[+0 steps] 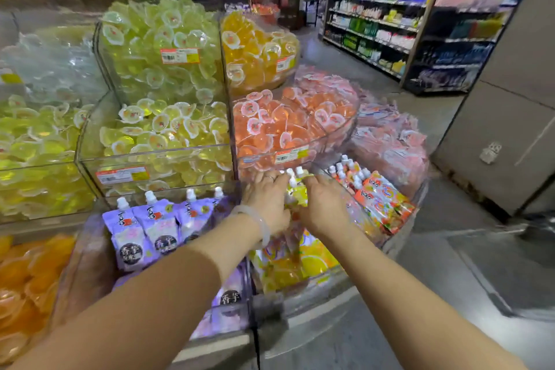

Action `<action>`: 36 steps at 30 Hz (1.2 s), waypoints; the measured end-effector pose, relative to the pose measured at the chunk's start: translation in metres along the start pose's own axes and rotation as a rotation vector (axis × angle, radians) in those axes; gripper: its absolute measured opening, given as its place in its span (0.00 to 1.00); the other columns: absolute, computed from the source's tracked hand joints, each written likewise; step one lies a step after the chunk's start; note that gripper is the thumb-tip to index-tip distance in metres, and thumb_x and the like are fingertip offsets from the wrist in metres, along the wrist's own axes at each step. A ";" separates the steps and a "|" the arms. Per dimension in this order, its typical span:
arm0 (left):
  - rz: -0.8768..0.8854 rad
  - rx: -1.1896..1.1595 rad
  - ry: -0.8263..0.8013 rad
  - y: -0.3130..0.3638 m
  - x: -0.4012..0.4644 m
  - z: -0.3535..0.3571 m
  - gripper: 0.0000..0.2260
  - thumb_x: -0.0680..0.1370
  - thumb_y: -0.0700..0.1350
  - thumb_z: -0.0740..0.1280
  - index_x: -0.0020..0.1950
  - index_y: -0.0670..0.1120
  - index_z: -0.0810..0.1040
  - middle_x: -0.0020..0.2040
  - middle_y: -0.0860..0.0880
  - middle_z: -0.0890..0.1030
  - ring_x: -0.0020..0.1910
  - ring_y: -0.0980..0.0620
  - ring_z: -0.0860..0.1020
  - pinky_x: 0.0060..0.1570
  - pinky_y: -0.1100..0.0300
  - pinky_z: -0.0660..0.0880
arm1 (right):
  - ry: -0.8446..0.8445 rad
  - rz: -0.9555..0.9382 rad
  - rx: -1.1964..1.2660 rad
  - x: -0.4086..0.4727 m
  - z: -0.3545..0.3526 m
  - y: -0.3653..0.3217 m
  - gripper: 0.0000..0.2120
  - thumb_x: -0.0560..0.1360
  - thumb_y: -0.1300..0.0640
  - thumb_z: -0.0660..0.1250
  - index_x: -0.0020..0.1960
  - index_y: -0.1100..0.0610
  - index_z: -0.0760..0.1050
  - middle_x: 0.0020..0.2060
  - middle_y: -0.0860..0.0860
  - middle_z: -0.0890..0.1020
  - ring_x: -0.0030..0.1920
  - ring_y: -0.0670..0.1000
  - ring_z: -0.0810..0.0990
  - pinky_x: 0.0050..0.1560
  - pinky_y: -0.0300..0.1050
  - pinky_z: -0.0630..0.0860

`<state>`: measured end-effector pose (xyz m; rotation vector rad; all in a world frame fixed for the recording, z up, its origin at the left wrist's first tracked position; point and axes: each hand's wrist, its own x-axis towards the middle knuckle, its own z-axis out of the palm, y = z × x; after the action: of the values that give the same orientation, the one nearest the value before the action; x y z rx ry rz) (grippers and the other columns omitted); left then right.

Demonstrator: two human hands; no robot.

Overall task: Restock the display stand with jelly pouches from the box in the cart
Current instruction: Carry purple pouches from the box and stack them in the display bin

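Both my hands reach into the lowest clear bin of the display stand (315, 285). Between them stands a bunch of yellow jelly pouches (297, 191) with white caps. My left hand (267, 201), with a pale bangle on its wrist, grips the bunch from the left. My right hand (326, 204) holds it from the right. More yellow pouches (309, 261) lie in the bin below my hands. The cart and the box are out of view.
Purple pouches (144, 231) fill the bin to the left, orange-and-white pouches (381, 201) the bin to the right. Above are clear bins of yellow (162, 129) and orange jelly cups (276, 126). An aisle floor (435, 264) and store shelves (390, 33) lie to the right.
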<state>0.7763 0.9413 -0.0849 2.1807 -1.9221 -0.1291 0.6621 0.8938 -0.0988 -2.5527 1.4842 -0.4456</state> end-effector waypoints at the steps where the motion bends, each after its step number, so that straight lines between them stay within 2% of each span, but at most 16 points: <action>1: 0.031 0.016 -0.008 0.026 0.003 0.005 0.28 0.74 0.47 0.67 0.72 0.47 0.62 0.71 0.46 0.64 0.71 0.45 0.61 0.69 0.53 0.62 | -0.002 0.039 -0.028 -0.009 -0.008 0.024 0.26 0.73 0.53 0.67 0.69 0.58 0.66 0.64 0.57 0.72 0.65 0.59 0.69 0.64 0.49 0.63; 5: 0.136 0.070 -0.124 0.134 0.014 0.036 0.31 0.73 0.49 0.67 0.73 0.45 0.60 0.71 0.44 0.64 0.71 0.42 0.61 0.68 0.52 0.62 | -0.025 0.227 -0.088 -0.060 -0.045 0.123 0.25 0.75 0.48 0.64 0.67 0.58 0.66 0.64 0.56 0.70 0.65 0.60 0.67 0.63 0.51 0.67; 9: 0.241 0.076 -0.238 0.236 0.021 0.077 0.33 0.72 0.53 0.68 0.73 0.46 0.58 0.71 0.44 0.65 0.72 0.42 0.60 0.71 0.48 0.60 | -0.077 0.427 -0.146 -0.118 -0.077 0.217 0.22 0.74 0.58 0.65 0.66 0.59 0.64 0.64 0.56 0.68 0.63 0.59 0.68 0.57 0.51 0.71; 13: 0.423 0.122 -0.254 0.326 0.029 0.100 0.34 0.70 0.52 0.70 0.72 0.47 0.60 0.68 0.45 0.66 0.70 0.43 0.63 0.68 0.49 0.64 | -0.075 0.627 -0.161 -0.166 -0.100 0.300 0.23 0.74 0.58 0.64 0.67 0.58 0.64 0.65 0.55 0.68 0.64 0.59 0.67 0.58 0.51 0.71; 19: 0.603 0.175 -0.343 0.440 0.064 0.136 0.34 0.74 0.52 0.68 0.74 0.46 0.57 0.70 0.44 0.63 0.71 0.41 0.60 0.66 0.48 0.64 | -0.052 0.864 -0.152 -0.205 -0.125 0.403 0.21 0.75 0.58 0.65 0.66 0.57 0.64 0.64 0.56 0.68 0.63 0.59 0.67 0.60 0.51 0.70; 23: 0.696 0.183 -0.378 0.505 0.106 0.167 0.27 0.74 0.50 0.67 0.70 0.46 0.62 0.68 0.44 0.64 0.69 0.42 0.62 0.64 0.49 0.65 | -0.063 0.961 -0.157 -0.197 -0.137 0.476 0.24 0.74 0.58 0.67 0.66 0.58 0.63 0.63 0.56 0.68 0.64 0.60 0.67 0.59 0.50 0.69; 25: 0.712 0.189 -0.396 0.536 0.136 0.177 0.27 0.74 0.48 0.67 0.70 0.46 0.62 0.69 0.43 0.63 0.69 0.42 0.61 0.65 0.49 0.65 | -0.084 0.992 -0.166 -0.184 -0.144 0.511 0.23 0.74 0.58 0.68 0.65 0.59 0.64 0.63 0.57 0.68 0.63 0.60 0.67 0.57 0.49 0.69; 28: 0.711 0.172 -0.426 0.583 0.188 0.187 0.26 0.74 0.44 0.66 0.70 0.46 0.62 0.69 0.43 0.62 0.69 0.42 0.61 0.66 0.49 0.65 | -0.125 1.037 -0.142 -0.157 -0.160 0.565 0.28 0.73 0.55 0.69 0.69 0.58 0.62 0.65 0.57 0.67 0.65 0.60 0.66 0.60 0.50 0.70; 36: 0.750 0.202 -0.510 0.686 0.308 0.236 0.23 0.74 0.46 0.67 0.67 0.46 0.64 0.68 0.42 0.63 0.68 0.41 0.61 0.65 0.49 0.65 | -0.082 1.126 -0.112 -0.101 -0.175 0.704 0.28 0.75 0.59 0.66 0.72 0.57 0.60 0.67 0.57 0.67 0.66 0.60 0.66 0.63 0.51 0.70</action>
<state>0.1035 0.5329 -0.1289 1.4545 -3.0148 -0.3960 -0.0211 0.6341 -0.1482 -1.3576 2.5660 -0.0721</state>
